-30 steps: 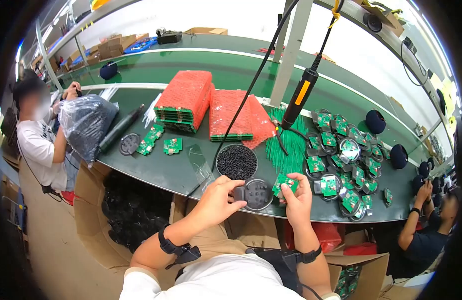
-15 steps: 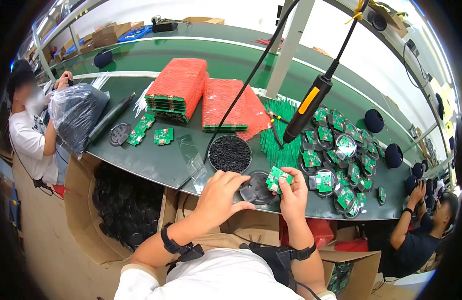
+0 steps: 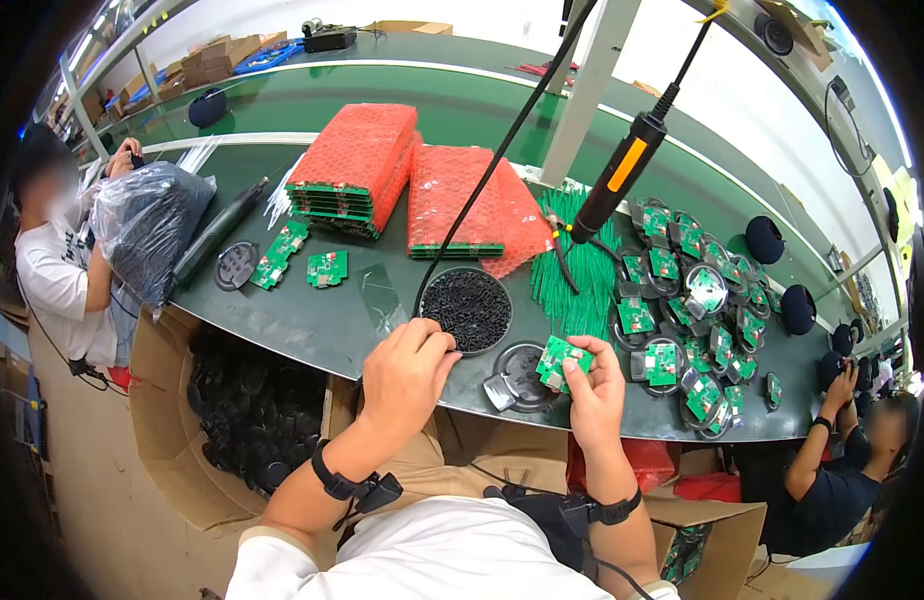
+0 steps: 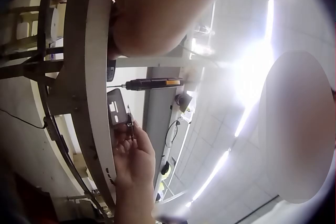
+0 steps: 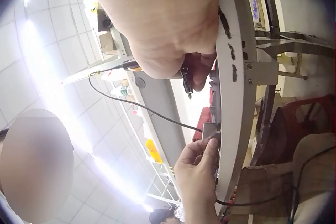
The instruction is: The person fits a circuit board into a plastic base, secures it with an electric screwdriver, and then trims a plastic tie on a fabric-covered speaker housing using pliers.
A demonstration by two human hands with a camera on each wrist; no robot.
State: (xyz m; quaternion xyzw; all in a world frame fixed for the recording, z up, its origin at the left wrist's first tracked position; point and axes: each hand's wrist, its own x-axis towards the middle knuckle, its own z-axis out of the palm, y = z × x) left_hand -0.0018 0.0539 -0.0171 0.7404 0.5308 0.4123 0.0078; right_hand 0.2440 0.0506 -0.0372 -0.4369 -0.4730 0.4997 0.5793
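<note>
My right hand [image 3: 595,395] holds a green circuit board [image 3: 554,362] between thumb and fingers, above the right side of a round black plastic base [image 3: 522,388]. That base lies on the bench near its front edge, its square tab pointing toward me. In the left wrist view the board [image 4: 130,121] appears edge-on in the right hand. My left hand [image 3: 402,375] is beside a round dish [image 3: 510,305] of small black screw-like pieces, fingers bent and fingertips right at the near rim. I cannot tell if it pinches anything, as its back hides the fingertips.
A black electric screwdriver [image 3: 622,175] hangs over the bench. Boards on black bases [image 3: 662,365] pile up at right, beside green wires [image 3: 582,285]. Red bubble-wrapped board stacks [image 3: 352,150] stand behind. A carton [image 3: 167,450] of black parts sits below left. People work at both sides.
My left hand has let go of the black base's tab and moved left to the dish. The base has turned slightly on the bench. The right hand keeps holding the circuit board.
</note>
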